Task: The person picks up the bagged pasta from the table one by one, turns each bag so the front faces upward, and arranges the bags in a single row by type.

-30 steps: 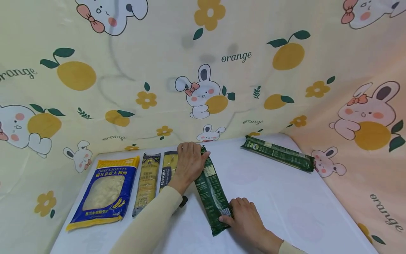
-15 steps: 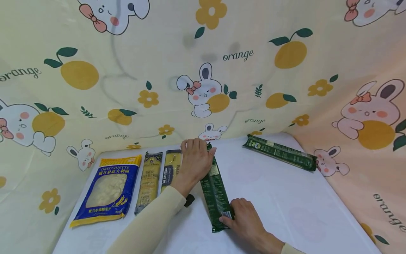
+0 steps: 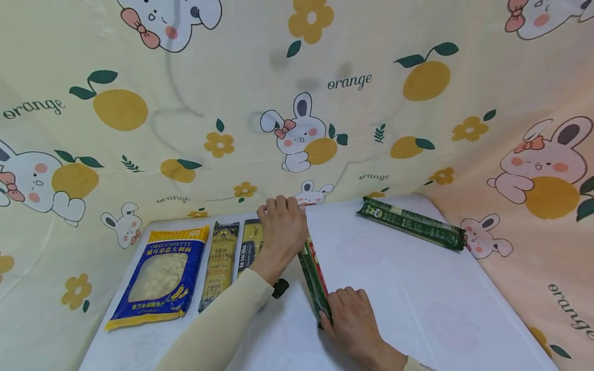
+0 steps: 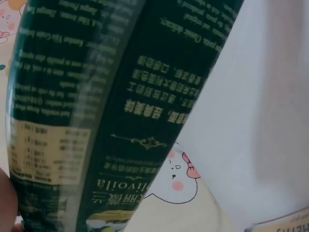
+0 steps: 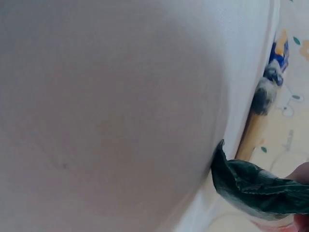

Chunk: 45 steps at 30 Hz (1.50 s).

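A long green pasta packet (image 3: pixel 314 273) is tipped up on its narrow edge, with a red strip showing along its right side in the head view. My left hand (image 3: pixel 282 229) grips its far end from above, covering that part. The near end is held by my right hand (image 3: pixel 353 319), thumb on the left side. Filling much of the left wrist view, the same green packet (image 4: pixel 96 96) shows yellowish print and the lettering "olivoila". In the right wrist view, its crimped green end (image 5: pixel 256 191) sticks out from the fingers at the right edge.
To the left lie a blue and yellow orecchiette bag (image 3: pixel 158 278), a slim gold pasta packet (image 3: pixel 219 265) and a "la sicilia" packet (image 3: pixel 250 242) partly behind my left arm. Another green packet (image 3: pixel 410 224) lies at the back right of the white table (image 3: pixel 399 299), against the printed cloth.
The green packet has turned from its broad printed back onto its edge, exposing the red strip. Both hands keep their hold on its ends; the left hand first shifted right, then slightly back left.
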Each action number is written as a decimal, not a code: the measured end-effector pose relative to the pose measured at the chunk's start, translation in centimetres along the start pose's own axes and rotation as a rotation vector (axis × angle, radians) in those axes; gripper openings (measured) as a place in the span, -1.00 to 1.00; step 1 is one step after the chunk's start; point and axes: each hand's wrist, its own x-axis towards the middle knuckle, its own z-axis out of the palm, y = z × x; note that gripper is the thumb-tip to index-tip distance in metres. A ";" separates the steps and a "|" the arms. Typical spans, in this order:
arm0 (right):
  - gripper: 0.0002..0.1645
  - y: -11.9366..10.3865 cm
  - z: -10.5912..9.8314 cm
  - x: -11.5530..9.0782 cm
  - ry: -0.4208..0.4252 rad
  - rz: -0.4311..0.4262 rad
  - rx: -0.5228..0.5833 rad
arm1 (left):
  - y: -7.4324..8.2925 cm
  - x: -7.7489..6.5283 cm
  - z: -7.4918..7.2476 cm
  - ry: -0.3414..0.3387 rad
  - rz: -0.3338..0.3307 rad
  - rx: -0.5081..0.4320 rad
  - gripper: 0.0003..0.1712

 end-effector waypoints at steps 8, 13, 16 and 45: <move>-0.68 -0.8 0.0 -0.1 0.000 0.000 -0.016 | -0.4 -0.3 0.3 0.029 0.035 0.002 -0.74; -0.66 -1.2 0.0 0.1 -0.020 -0.013 -0.029 | -1.0 -0.4 0.6 0.029 0.062 0.024 -0.79; -0.64 -1.4 0.1 0.2 -0.026 -0.020 -0.040 | -1.3 -0.4 0.9 0.030 0.068 -0.007 -0.78; -0.58 2.3 1.3 1.8 -0.543 0.436 0.510 | -3.4 -1.3 2.6 0.135 0.257 -0.238 -0.84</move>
